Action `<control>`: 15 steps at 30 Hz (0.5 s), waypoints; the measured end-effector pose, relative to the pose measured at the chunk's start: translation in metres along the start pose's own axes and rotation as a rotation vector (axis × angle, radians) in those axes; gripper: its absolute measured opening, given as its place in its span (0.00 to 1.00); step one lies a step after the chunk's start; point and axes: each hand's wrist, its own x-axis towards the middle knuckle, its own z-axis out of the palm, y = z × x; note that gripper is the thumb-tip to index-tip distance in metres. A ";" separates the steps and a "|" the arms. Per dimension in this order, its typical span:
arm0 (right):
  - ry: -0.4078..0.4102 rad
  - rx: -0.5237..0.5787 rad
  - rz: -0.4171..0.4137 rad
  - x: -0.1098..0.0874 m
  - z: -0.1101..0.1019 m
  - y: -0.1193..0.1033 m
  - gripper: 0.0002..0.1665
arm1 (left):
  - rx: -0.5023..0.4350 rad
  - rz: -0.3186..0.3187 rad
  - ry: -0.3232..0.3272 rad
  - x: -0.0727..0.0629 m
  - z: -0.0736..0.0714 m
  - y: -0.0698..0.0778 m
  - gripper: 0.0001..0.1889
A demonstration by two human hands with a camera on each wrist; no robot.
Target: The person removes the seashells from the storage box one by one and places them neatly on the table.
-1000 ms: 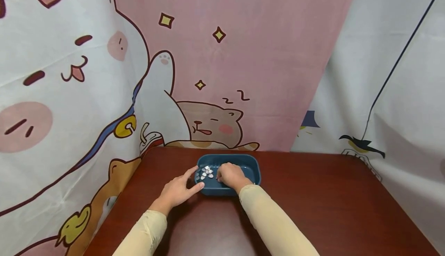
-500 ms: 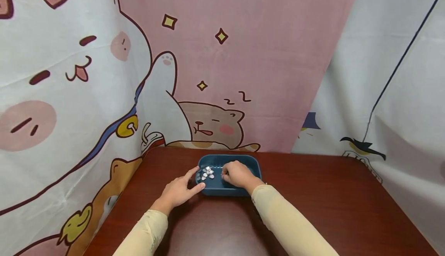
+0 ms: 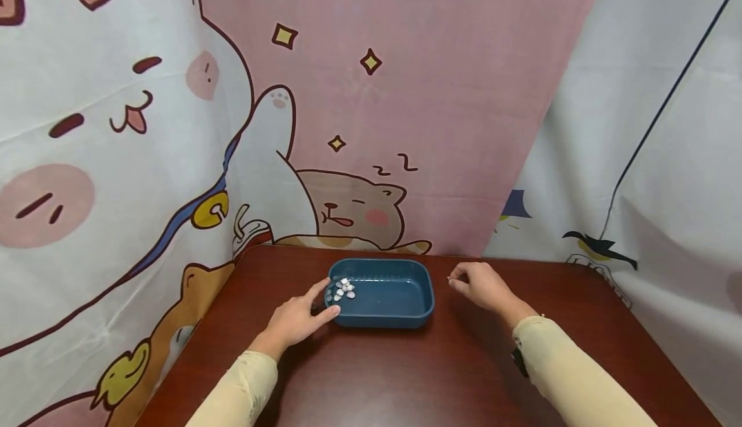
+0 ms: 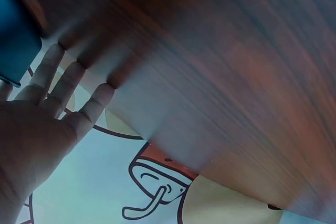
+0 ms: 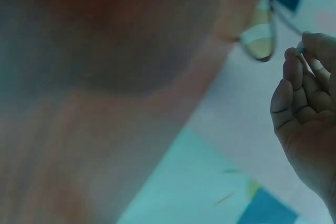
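A blue rectangular plastic basin stands on the table. Several small whitish pieces, shell-like or pebble-like, lie clustered inside its left end. My left hand rests at the basin's left end with thumb and fingers spread, the fingertips by the rim. In the left wrist view its other fingers are stretched out over the tabletop. To the right of the basin, above the table, my right hand pinches a small pale piece between thumb and index finger. The fingers hide most of that piece, so its exact kind is unclear.
The dark reddish-brown wooden table extends around the basin on all sides. Behind and beside it hangs a cloth printed with cartoon animals. A dark band shows near the right sleeve.
My right hand has lifted out of the basin and moved right, past its right rim, with a small pale piece in its fingertips. The left hand keeps its place at the left end.
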 end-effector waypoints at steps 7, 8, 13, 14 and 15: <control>-0.043 -0.023 -0.005 -0.022 0.015 0.028 0.02 | 0.000 -0.009 -0.001 0.000 0.002 -0.001 0.45; -0.043 -0.025 -0.018 -0.023 0.018 0.028 0.02 | -0.002 -0.011 -0.001 0.000 0.003 -0.001 0.44; -0.046 -0.055 -0.058 -0.025 0.031 0.027 0.03 | 0.001 -0.015 -0.003 -0.001 0.004 0.000 0.44; -0.050 -0.058 -0.063 -0.025 0.033 0.026 0.03 | 0.001 -0.016 -0.003 -0.001 0.004 0.001 0.43; -0.051 -0.062 -0.066 -0.025 0.035 0.026 0.04 | 0.001 -0.015 -0.004 -0.001 0.004 0.001 0.43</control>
